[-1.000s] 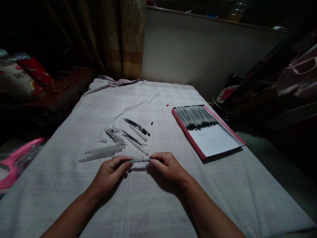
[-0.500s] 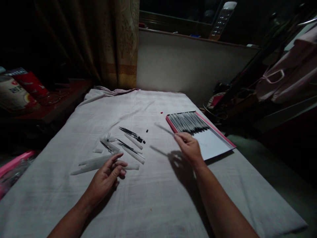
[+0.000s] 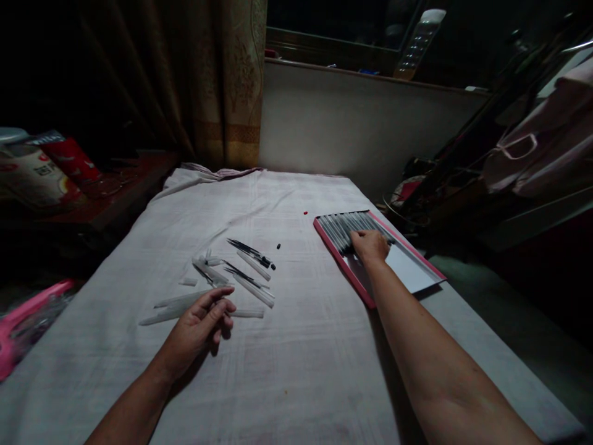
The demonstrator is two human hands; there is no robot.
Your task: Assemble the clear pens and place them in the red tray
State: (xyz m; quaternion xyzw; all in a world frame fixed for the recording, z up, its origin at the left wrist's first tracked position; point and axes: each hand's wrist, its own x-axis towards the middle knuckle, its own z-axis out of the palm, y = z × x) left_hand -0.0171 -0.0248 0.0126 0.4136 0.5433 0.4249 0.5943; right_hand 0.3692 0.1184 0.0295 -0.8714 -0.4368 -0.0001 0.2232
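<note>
My right hand (image 3: 369, 245) reaches out to the pink-rimmed tray (image 3: 419, 272) at the right and rests, fingers curled, on the row of clear pens with black tips (image 3: 345, 224) laid side by side in it. Whether a pen is still in its fingers is hidden. My left hand (image 3: 202, 326) lies on the white cloth (image 3: 287, 346) with its fingers loosely apart and nothing in them. Just beyond its fingertips lie loose pen parts (image 3: 241, 272): clear barrels, caps and black refills.
A small black bit (image 3: 278, 246) and a tiny red bit (image 3: 305, 213) lie on the cloth. A dark side table with packets (image 3: 41, 170) stands at the left, a pink plastic thing (image 3: 23, 312) below it. Curtain and wall behind; clothes hang at the right.
A second ago both hands held one pen near me. My right hand carried it away to the right and now rests on the tray's row; my left hand dropped to the cloth.
</note>
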